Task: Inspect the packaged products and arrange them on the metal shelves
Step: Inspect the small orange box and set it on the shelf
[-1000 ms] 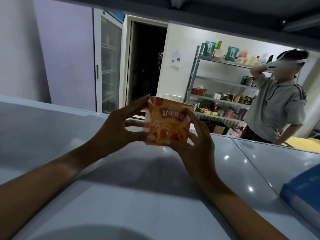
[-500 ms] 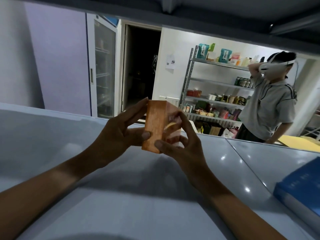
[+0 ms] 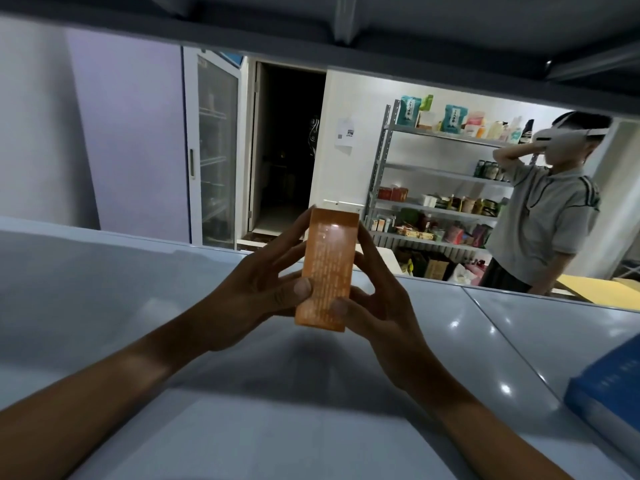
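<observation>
Both hands hold an orange carton (image 3: 327, 268) upright above the grey metal shelf surface (image 3: 138, 271), roughly centre of view. The face turned toward the camera is a narrow panel w/ fine white print, too small to read; a glare patch sits near its top. Left hand (image 3: 256, 292) grips the carton's left edge: thumb pressed on the lower front, fingers reaching up along the left side. Right hand (image 3: 377, 299) grips the right edge: thumb on the lower front corner, fingers curled behind and up the right side. Carton is off the shelf, not touching it.

Near right, a blue box (image 3: 609, 386) lies on the shelf, partly cut off by the frame edge. Overhead, the underside of another shelf (image 3: 311, 26) spans the top of view.

Far side of the room: a glass-door fridge (image 3: 214, 154) at left, a dark open doorway (image 3: 287, 147) just right of it, then a metal rack (image 3: 440, 174) stocked w/ assorted packaged goods on several levels. Far right, a second person (image 3: 543, 209) in a grey shirt stands beside the rack, wearing a white headset, one arm raised to the head.
</observation>
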